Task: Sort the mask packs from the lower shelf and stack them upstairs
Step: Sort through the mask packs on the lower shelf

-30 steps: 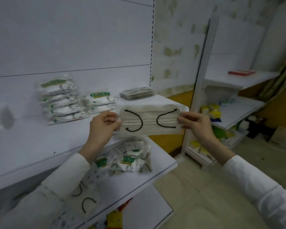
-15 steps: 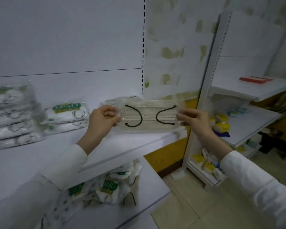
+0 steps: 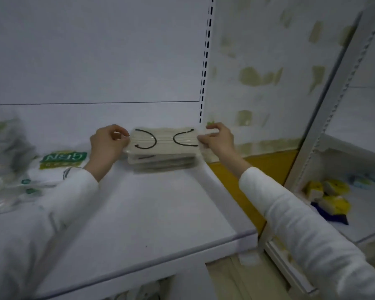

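A clear mask pack [image 3: 164, 140] with black ear loops lies on top of a small stack of like packs [image 3: 162, 163] at the back right of the upper shelf [image 3: 160, 213]. My left hand [image 3: 107, 146] pinches its left end and my right hand [image 3: 218, 138] pinches its right end. Whether the pack rests fully on the stack cannot be told. White packs with green labels [image 3: 62, 159] lie in piles to the left, blurred.
The shelf's front edge [image 3: 182, 250] runs across the lower middle. A slotted upright [image 3: 205, 61] stands behind the stack. To the right a second shelving unit [image 3: 342, 191] holds yellow and blue goods. An orange wall strip [image 3: 253, 165] shows between them.
Both hands have carried the clear pack away from me and down onto the stack at the back of the upper shelf. The view has moved closer; the lower shelf has dropped out of sight.
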The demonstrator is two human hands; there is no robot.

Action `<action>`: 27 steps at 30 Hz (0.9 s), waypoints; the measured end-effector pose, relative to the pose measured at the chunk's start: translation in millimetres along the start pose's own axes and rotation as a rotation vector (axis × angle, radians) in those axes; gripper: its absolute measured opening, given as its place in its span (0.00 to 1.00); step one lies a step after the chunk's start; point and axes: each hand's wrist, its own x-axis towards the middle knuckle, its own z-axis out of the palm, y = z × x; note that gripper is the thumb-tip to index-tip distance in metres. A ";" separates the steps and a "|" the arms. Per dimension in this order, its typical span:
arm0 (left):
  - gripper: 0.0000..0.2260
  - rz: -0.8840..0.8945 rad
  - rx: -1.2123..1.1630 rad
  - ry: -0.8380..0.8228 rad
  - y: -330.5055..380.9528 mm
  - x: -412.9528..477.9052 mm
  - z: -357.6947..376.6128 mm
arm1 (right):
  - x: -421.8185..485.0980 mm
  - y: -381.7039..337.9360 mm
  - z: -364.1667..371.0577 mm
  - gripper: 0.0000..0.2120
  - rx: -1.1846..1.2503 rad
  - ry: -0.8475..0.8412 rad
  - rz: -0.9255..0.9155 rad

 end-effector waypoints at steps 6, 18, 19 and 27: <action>0.07 -0.152 0.126 0.005 -6.7 11.7 26.9 | 40.6 19.1 16.5 0.09 -0.133 -0.102 -0.004; 0.11 -0.182 0.317 -0.071 -14.3 3.9 38.5 | 53.1 43.7 22.3 0.04 -0.287 -0.278 -0.108; 0.11 -0.167 0.335 -0.083 -14.5 2.6 38.0 | 52.2 43.9 21.9 0.04 -0.297 -0.289 -0.121; 0.11 0.076 0.451 -0.088 -7.4 -12.6 30.9 | 43.6 49.8 19.3 0.14 -0.528 -0.247 -0.425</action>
